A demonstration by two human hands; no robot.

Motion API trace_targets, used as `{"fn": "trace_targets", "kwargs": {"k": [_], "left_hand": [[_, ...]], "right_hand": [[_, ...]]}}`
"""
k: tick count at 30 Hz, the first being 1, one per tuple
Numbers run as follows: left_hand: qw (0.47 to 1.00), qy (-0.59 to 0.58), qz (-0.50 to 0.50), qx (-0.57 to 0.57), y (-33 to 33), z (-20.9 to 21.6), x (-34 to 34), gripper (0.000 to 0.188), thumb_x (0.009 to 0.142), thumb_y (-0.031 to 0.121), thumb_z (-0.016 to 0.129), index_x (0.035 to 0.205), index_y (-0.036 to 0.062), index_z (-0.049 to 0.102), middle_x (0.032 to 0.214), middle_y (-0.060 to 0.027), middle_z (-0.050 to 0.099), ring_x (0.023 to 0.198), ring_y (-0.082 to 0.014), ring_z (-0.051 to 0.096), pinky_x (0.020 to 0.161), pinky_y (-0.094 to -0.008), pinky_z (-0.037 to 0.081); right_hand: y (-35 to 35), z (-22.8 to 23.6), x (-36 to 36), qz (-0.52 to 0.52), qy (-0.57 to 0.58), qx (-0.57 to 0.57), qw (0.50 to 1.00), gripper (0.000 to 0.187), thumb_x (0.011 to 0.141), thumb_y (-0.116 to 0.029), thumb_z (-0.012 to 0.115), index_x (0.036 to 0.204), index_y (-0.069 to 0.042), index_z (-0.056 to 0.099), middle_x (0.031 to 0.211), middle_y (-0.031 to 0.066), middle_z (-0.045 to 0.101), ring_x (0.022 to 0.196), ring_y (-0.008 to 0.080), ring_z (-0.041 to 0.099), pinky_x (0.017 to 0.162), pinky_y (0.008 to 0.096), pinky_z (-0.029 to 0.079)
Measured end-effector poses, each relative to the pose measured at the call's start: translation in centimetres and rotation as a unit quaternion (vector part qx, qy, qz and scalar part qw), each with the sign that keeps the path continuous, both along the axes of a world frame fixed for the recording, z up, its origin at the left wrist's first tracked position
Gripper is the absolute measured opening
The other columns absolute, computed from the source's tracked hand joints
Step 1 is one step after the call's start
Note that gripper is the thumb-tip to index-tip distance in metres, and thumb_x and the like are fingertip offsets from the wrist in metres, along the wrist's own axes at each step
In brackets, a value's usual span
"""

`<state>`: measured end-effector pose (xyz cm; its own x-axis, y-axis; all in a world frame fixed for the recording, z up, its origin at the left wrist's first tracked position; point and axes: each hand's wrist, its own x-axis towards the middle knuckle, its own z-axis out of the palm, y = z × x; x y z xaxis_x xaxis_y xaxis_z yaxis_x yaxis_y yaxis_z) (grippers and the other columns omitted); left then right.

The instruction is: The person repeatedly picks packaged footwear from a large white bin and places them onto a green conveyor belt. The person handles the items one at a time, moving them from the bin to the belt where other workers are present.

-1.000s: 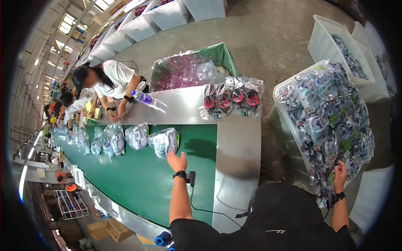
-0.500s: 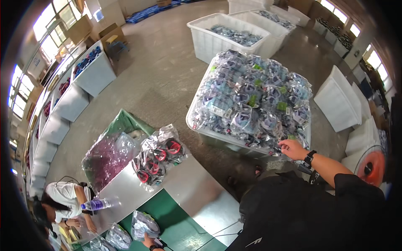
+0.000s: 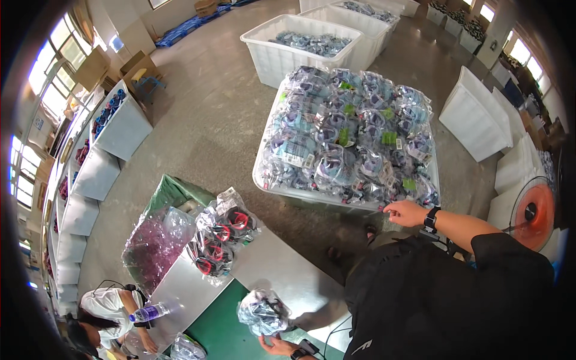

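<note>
My left hand [image 3: 279,345] is at the lower edge of a clear bag of grey-blue shoes [image 3: 263,312], its fingers closed on the plastic, above the table. My right hand [image 3: 405,212] is by the near rim of a large white bin [image 3: 261,176], fingers curled together; whatever they hold, if anything, is hidden. Rows of clear-bagged grey and lavender shoes [image 3: 336,165] with green tags fill that bin to the top. Another bagged pair [image 3: 187,348] lies on the green mat [image 3: 217,321] at the lower edge.
On the metal table [image 3: 273,255] lie bagged black-and-red shoes [image 3: 221,234] and a purple-labelled bottle [image 3: 149,312]. A co-worker in white [image 3: 111,312] sits at lower left. A plastic-lined container [image 3: 153,246] stands beside the table. White bins [image 3: 303,60] and an orange fan [image 3: 533,213] stand around.
My left hand has moved right along the table, bringing the bagged shoes with it. My right hand has drawn back from the bags to the bin's near rim. The view has shifted.
</note>
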<state>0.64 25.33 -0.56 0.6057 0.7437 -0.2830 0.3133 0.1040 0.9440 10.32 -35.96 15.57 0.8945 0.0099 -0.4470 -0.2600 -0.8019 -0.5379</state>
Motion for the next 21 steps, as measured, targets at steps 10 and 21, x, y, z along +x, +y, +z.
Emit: {"fn": "trace_targets", "kwargs": {"k": [10,21], "left_hand": [[0.996,0.022,0.025,-0.087,-2.9,-0.7,6.1,0.086,0.086,0.007,0.077,0.153,0.0038,0.025,0.142,-0.0197,0.048,0.119,-0.0311,0.056,0.097,-0.0448,0.052],[0.925,-0.027,-0.235,-0.297,-17.3,12.8,10.0,0.061,0.090,0.011,0.058,0.148,0.0008,0.041,0.138,-0.0113,0.053,0.121,-0.0259,0.057,0.103,-0.0365,0.048]], "right_hand": [[-0.3,-1.5,0.0,-0.042,-0.034,0.104,0.993,0.033,0.087,-0.015,0.064,0.117,-0.002,0.066,0.087,0.0093,0.068,0.080,0.0204,0.067,0.074,0.0344,0.053],[-2.5,0.0,-1.4,-0.130,-0.053,0.264,0.954,0.032,0.096,-0.015,0.065,0.126,-0.003,0.064,0.097,0.0037,0.068,0.084,0.0086,0.062,0.075,0.0270,0.052]]}}
